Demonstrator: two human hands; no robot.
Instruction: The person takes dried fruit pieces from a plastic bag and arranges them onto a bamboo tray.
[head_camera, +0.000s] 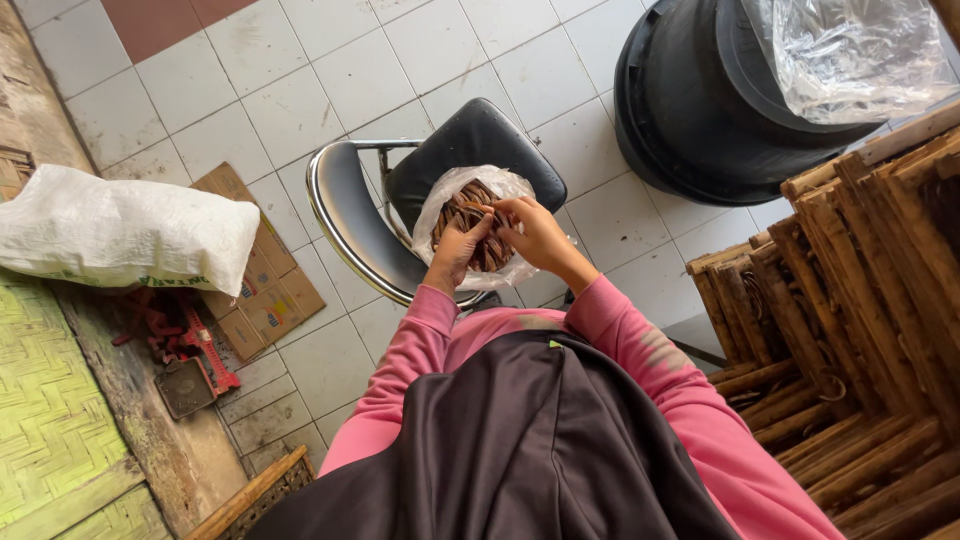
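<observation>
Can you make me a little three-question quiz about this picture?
1. True or false: the clear plastic bag of brown sticks rests on the black chair.
2. Which hand reaches into the top of the bag? A) left hand B) right hand
3. Fill in: the white sack lies to the person's ____ side.

Key
1. True: the bag sits on the chair seat.
2. B: its fingers pinch the sticks at the opening, while the left hand holds the bag's side.
3. Left: it lies partly on flattened cardboard.
</observation>
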